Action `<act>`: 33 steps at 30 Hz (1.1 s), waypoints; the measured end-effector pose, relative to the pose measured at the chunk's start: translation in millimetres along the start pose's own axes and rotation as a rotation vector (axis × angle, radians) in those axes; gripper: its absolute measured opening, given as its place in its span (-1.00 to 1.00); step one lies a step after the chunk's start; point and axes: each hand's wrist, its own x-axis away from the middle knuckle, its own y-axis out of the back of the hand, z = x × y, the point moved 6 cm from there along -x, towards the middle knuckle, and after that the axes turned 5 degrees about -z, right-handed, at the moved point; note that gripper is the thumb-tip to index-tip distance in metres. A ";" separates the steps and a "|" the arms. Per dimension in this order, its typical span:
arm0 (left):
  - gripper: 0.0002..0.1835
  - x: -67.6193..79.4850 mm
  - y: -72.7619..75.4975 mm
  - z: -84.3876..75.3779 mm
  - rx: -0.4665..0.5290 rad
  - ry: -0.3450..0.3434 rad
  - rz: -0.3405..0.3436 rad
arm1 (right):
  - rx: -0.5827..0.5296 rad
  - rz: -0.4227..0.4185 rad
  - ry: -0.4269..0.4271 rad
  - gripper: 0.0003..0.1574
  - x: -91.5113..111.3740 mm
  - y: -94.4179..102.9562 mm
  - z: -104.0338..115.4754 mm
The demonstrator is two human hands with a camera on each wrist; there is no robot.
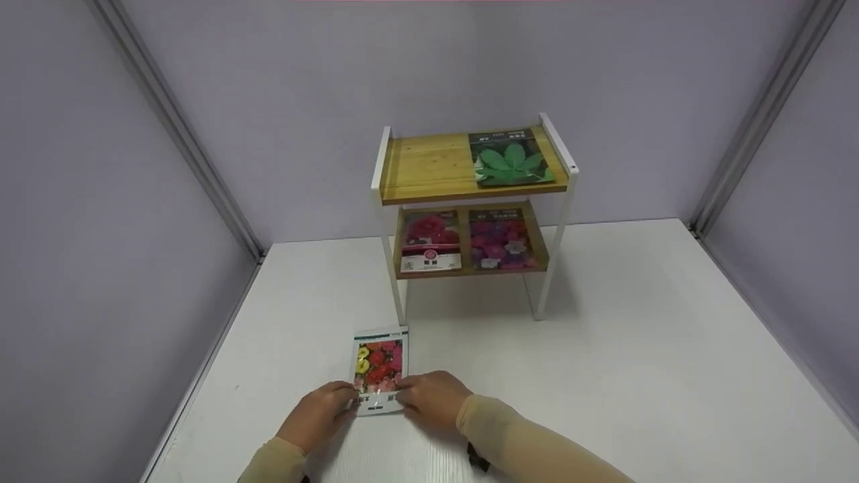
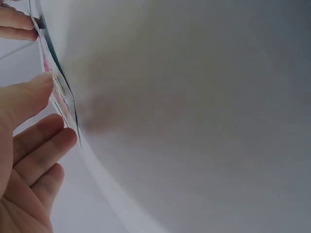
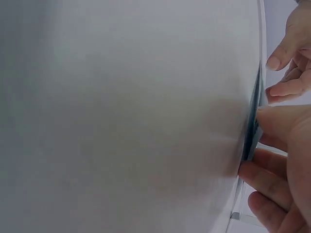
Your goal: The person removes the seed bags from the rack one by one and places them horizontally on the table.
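Observation:
On the white table, in front of a small shelf, lies a flower seed packet [image 1: 379, 365] with red, pink and yellow blooms printed on it. My left hand [image 1: 321, 412] pinches its lower left edge, the thumb [image 2: 36, 92] over the printed face and the fingers at the rim. At the opposite lower edge my right hand [image 1: 436, 400] pinches the packet between thumb [image 3: 274, 119] and fingers. The packet looks thin and slightly bent in both wrist views.
A two-tier wooden shelf [image 1: 429, 164] with a white frame stands behind the packet. Its top board carries a green-leaf packet [image 1: 512, 161] at the right. Two packets, one with a red flower [image 1: 431, 231] and one with pink and purple flowers [image 1: 502, 241], lie below. Grey walls [image 1: 463, 60] enclose the table.

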 end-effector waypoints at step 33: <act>-0.88 -14.8 -0.8 0.1 0.005 0.145 0.112 | 0.045 0.054 -0.089 -0.88 -12.1 0.1 3.5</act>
